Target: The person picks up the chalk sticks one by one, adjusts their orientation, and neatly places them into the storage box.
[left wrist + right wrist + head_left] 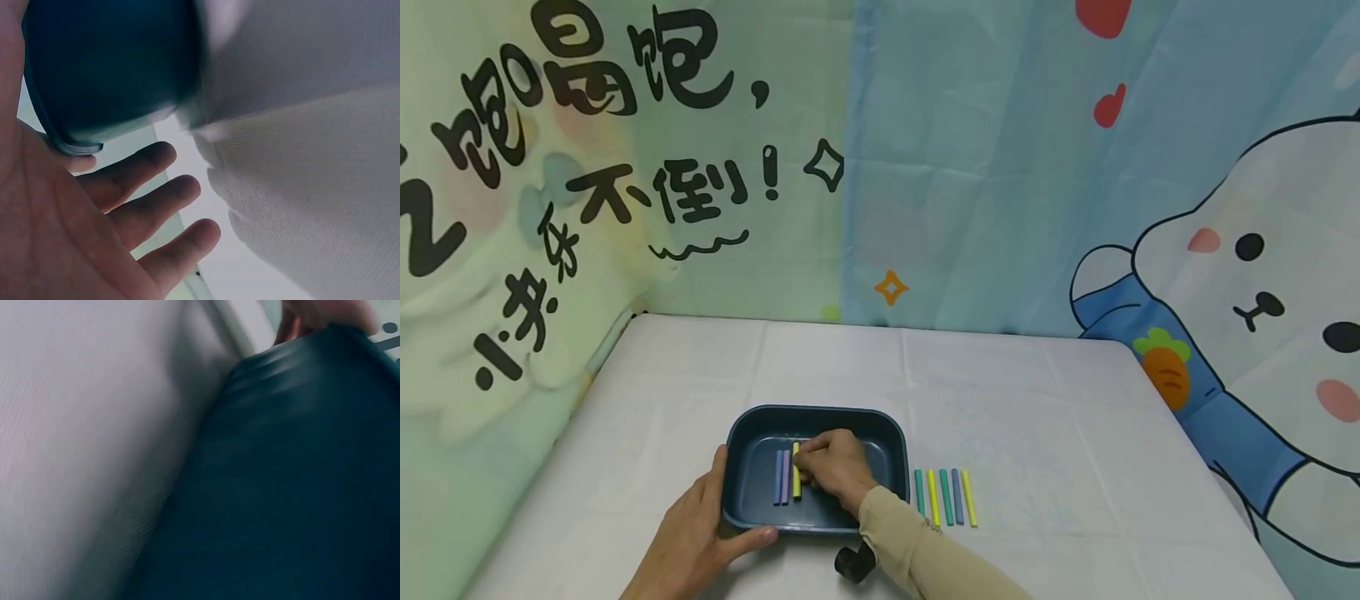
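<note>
A dark blue rectangular tray [820, 527] stands on the white table. Inside it, a blue stick [778, 477] and a purple stick [786, 477] lie side by side. Just right of them is a yellow stick [797, 485], whose upper part my right hand [838, 468] pinches between thumb and fingers. My left hand [696, 525] rests against the tray's front left corner, thumb along the front wall and fingers by the left side. In the left wrist view its fingers [159, 194] are spread and fairly straight beside the tray.
Right of the tray lies a row of several sticks: green [919, 492], yellow, green, blue and yellow [969, 498]. A black wrist camera [855, 563] hangs below my right sleeve [925, 546]. Printed cloth [962, 208] hangs behind the table [1075, 433].
</note>
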The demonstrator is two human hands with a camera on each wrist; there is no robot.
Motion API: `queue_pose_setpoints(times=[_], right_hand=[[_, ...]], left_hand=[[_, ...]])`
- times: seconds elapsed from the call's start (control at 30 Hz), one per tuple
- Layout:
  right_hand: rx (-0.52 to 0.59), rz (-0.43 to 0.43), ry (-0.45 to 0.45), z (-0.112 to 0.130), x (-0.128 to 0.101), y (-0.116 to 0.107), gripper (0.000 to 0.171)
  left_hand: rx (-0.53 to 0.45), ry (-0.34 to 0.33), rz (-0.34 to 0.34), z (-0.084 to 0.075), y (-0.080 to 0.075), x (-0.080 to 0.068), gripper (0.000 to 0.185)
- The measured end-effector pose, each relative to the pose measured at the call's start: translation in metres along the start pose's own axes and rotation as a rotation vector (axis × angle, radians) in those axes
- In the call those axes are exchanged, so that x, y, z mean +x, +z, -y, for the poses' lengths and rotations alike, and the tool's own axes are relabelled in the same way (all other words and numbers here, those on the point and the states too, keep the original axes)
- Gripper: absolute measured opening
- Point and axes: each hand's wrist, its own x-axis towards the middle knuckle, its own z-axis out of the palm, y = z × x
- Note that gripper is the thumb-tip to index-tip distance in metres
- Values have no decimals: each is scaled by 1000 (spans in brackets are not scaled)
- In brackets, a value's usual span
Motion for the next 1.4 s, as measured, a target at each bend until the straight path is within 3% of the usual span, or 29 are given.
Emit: queue_pose_setpoints(times=[0.2, 0.53, 0.77, 1.4], right_hand=[[-87, 4, -18, -1, 1, 2, 4], [-91, 30, -11, 1, -2, -3, 7], [-78, 58, 8, 1, -9, -17, 19], [-147, 59, -79, 5, -35, -58, 32]], left_hand=[[20, -10, 9, -1, 1, -1, 133], [19, -19, 18, -1, 1, 0, 133], [20, -22, 18, -1, 2, -1, 133], [24, -17, 4, 0, 3, 0, 133]])
